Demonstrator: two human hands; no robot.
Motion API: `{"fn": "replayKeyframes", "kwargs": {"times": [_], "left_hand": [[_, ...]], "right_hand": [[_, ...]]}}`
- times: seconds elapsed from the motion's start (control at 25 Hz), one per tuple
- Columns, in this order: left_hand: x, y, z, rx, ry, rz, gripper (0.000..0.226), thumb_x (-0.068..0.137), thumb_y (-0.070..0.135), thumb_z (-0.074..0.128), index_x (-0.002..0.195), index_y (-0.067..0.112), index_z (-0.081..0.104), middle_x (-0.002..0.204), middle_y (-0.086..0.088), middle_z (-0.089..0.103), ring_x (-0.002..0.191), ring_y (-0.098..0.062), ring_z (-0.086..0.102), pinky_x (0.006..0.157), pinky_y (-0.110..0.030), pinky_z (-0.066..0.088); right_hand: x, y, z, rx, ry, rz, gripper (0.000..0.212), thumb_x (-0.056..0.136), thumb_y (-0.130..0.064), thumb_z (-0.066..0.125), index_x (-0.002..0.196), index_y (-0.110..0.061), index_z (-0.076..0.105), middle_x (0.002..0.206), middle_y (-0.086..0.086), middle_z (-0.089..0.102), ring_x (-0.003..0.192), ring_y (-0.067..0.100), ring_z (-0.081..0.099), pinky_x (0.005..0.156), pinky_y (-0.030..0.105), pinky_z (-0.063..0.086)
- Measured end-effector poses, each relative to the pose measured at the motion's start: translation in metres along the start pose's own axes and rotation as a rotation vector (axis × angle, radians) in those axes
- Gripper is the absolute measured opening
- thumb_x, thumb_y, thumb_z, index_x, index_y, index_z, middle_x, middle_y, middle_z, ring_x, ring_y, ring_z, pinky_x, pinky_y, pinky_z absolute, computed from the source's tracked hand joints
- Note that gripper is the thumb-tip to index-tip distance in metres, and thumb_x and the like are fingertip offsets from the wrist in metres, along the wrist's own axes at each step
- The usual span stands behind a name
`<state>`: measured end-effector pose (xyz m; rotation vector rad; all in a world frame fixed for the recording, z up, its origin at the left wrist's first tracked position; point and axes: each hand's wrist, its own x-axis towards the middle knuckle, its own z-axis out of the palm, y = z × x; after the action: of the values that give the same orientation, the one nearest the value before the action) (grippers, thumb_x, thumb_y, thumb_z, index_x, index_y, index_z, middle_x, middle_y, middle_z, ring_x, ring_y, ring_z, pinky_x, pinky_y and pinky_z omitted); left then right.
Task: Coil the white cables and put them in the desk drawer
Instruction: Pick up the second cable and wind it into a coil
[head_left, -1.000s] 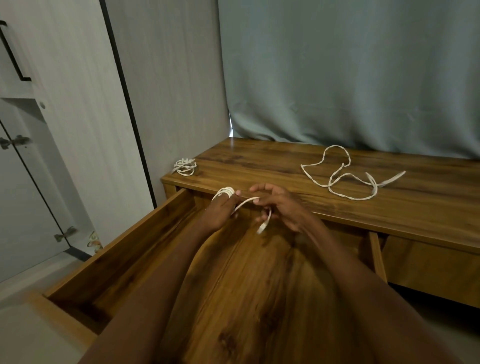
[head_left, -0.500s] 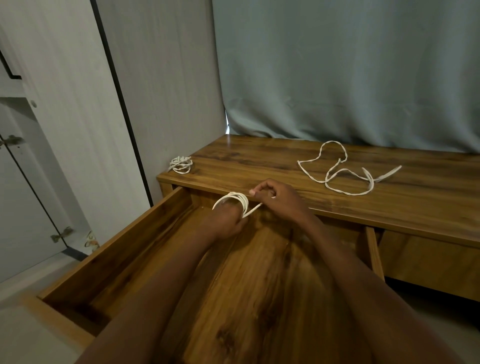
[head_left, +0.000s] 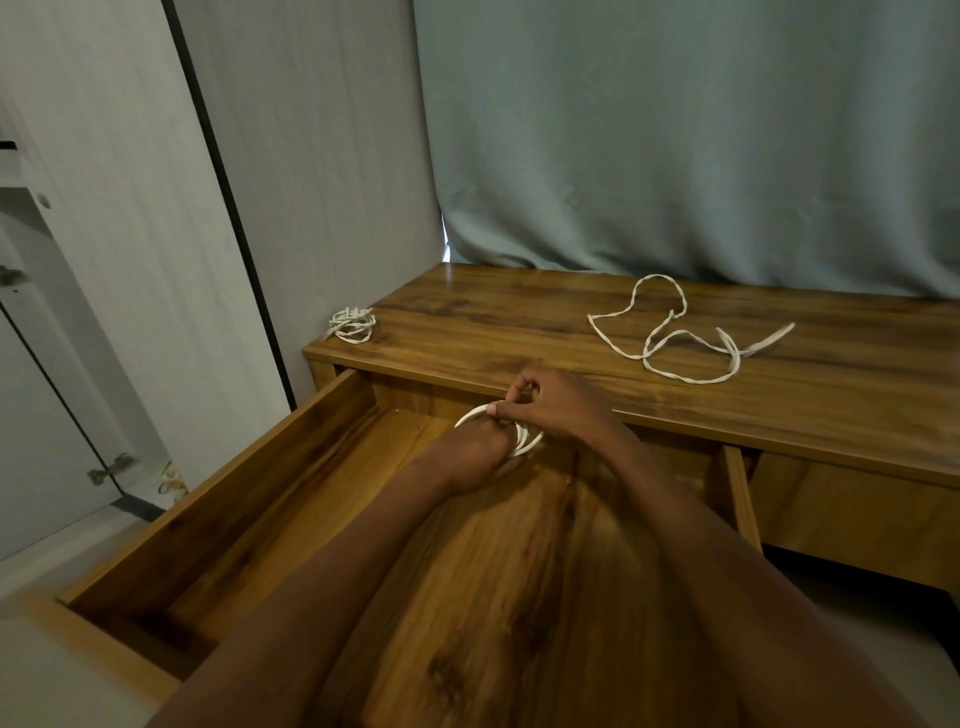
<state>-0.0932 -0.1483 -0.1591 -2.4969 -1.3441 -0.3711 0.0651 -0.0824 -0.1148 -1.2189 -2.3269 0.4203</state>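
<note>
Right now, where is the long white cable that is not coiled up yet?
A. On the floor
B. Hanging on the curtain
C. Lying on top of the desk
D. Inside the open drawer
C: the loose white cable lies in open loops on the desk top, beyond the right hand.

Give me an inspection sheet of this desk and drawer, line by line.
Surface: wooden desk top, drawer pulled open below it.
Job's things: coiled white cable on the desk's left corner; loose white cable lying uncoiled on the desk; no cable seen lying in the drawer.
Clutter: nothing seen.
Hands: left hand has a cable coil looped around it; right hand pinches that coil.
Cables: three white ones, one in hand.
Surroundings: grey-green curtain behind, pale cabinet doors left.
</note>
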Motion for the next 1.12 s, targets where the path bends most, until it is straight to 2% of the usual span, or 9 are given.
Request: {"fn": "replayKeyframes", "kwargs": {"times": [0.16, 0.28, 0.36, 0.52, 0.6, 0.72, 0.8, 0.96, 1.12], "left_hand": [[-0.004, -0.002, 0.002, 0.055, 0.103, 0.005, 0.034, 0.097, 0.035, 0.060, 0.099, 0.002, 0.061, 0.092, -0.021, 0.068, 0.081, -0.036, 0.066, 0.065, -0.039, 0.053], [-0.006, -0.006, -0.002, 0.128, 0.284, 0.076, 0.034, 0.095, 0.036, 0.058, 0.102, 0.003, 0.065, 0.086, -0.014, 0.069, 0.076, -0.027, 0.060, 0.062, -0.033, 0.043], [-0.007, -0.005, -0.010, 0.092, 0.405, 0.064, 0.036, 0.094, 0.042, 0.058, 0.101, 0.008, 0.067, 0.083, -0.007, 0.068, 0.074, -0.021, 0.056, 0.066, -0.031, 0.037], [-0.012, -0.006, -0.023, -0.303, 0.390, -0.201, 0.037, 0.091, 0.047, 0.058, 0.103, 0.015, 0.069, 0.090, -0.005, 0.071, 0.081, -0.016, 0.063, 0.071, -0.025, 0.042], [-0.012, -0.012, -0.029, -0.582, 0.276, -0.405, 0.023, 0.094, 0.044, 0.061, 0.086, 0.023, 0.067, 0.076, 0.003, 0.069, 0.069, -0.008, 0.064, 0.068, -0.028, 0.046], [-0.015, -0.024, -0.035, -0.848, 0.201, -0.569, 0.040, 0.096, 0.047, 0.056, 0.072, 0.015, 0.065, 0.061, 0.004, 0.063, 0.057, -0.008, 0.058, 0.064, -0.032, 0.046], [-0.018, -0.024, -0.037, -0.978, 0.191, -0.605, 0.045, 0.096, 0.050, 0.053, 0.067, 0.017, 0.063, 0.060, -0.001, 0.059, 0.056, -0.010, 0.055, 0.061, -0.028, 0.044], [-0.015, -0.019, -0.037, -1.070, 0.159, -0.641, 0.050, 0.096, 0.054, 0.053, 0.059, 0.020, 0.060, 0.061, -0.005, 0.058, 0.057, -0.014, 0.055, 0.059, -0.026, 0.044], [-0.008, -0.011, -0.036, -1.098, 0.193, -0.684, 0.053, 0.098, 0.050, 0.052, 0.054, 0.021, 0.063, 0.057, -0.001, 0.057, 0.053, -0.010, 0.052, 0.055, -0.022, 0.042]], "right_hand": [[0.002, 0.005, 0.000, 0.062, -0.078, 0.042, 0.024, 0.077, -0.059, 0.073, 0.082, -0.036, 0.070, 0.075, -0.019, 0.061, 0.079, 0.007, 0.059, 0.074, 0.031, 0.047], [0.003, 0.007, -0.003, 0.156, -0.121, 0.057, 0.005, 0.085, -0.036, 0.070, 0.081, -0.035, 0.074, 0.085, -0.015, 0.069, 0.084, 0.009, 0.065, 0.078, 0.035, 0.053], [0.004, 0.006, -0.004, 0.272, -0.160, 0.051, 0.013, 0.089, -0.025, 0.067, 0.080, -0.032, 0.074, 0.089, -0.013, 0.072, 0.087, 0.011, 0.066, 0.085, 0.037, 0.053], [-0.002, 0.001, 0.000, 0.565, -0.161, 0.064, 0.026, 0.097, -0.043, 0.061, 0.085, -0.025, 0.075, 0.064, -0.012, 0.064, 0.061, 0.004, 0.056, 0.064, 0.027, 0.042], [-0.004, 0.004, 0.000, 0.755, -0.144, 0.050, 0.036, 0.099, -0.049, 0.054, 0.093, -0.020, 0.075, 0.053, -0.009, 0.049, 0.051, 0.007, 0.042, 0.052, 0.024, 0.034], [-0.003, 0.009, 0.001, 0.996, -0.188, -0.029, 0.024, 0.100, -0.024, 0.058, 0.111, -0.011, 0.075, 0.069, -0.003, 0.060, 0.061, 0.008, 0.043, 0.055, 0.020, 0.037], [-0.002, 0.010, 0.003, 0.846, -0.175, -0.083, 0.024, 0.099, -0.012, 0.058, 0.117, -0.010, 0.074, 0.093, 0.003, 0.071, 0.074, 0.010, 0.054, 0.067, 0.021, 0.044], [0.000, 0.007, 0.005, 0.094, 0.020, -0.200, 0.026, 0.100, -0.025, 0.058, 0.123, -0.027, 0.072, 0.109, -0.001, 0.074, 0.094, 0.015, 0.065, 0.083, 0.035, 0.051], [0.003, 0.003, 0.010, 0.402, 0.097, -0.038, 0.016, 0.096, -0.025, 0.065, 0.107, -0.023, 0.078, 0.082, 0.001, 0.077, 0.069, 0.017, 0.071, 0.071, 0.037, 0.057]]}}
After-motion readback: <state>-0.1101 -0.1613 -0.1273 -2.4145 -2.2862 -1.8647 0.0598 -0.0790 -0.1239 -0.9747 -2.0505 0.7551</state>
